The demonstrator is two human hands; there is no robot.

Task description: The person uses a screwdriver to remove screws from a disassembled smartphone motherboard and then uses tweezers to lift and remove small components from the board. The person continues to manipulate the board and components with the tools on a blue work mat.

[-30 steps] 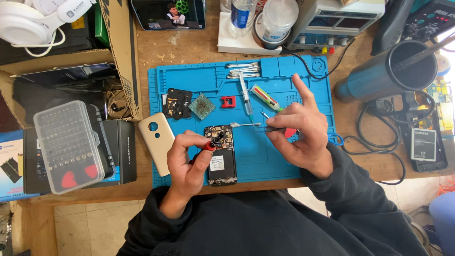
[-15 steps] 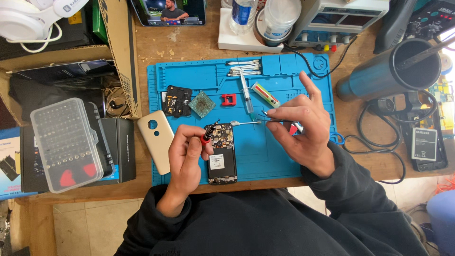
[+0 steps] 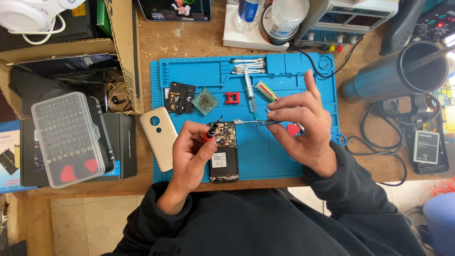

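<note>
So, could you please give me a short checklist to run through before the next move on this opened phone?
1. Left hand has the screwdriver in its grip: ok.
2. Right hand pinches the tweezers: ok.
3. Tweezers tip at the phone top edge: ok; whether it holds anything: cannot tell.
4. Phone lies flat on the blue mat, board side up: ok.
5. Back cover set aside, left of the phone: ok.
6. Syringe lies close behind the tweezers, clear of the hands: ok.
</note>
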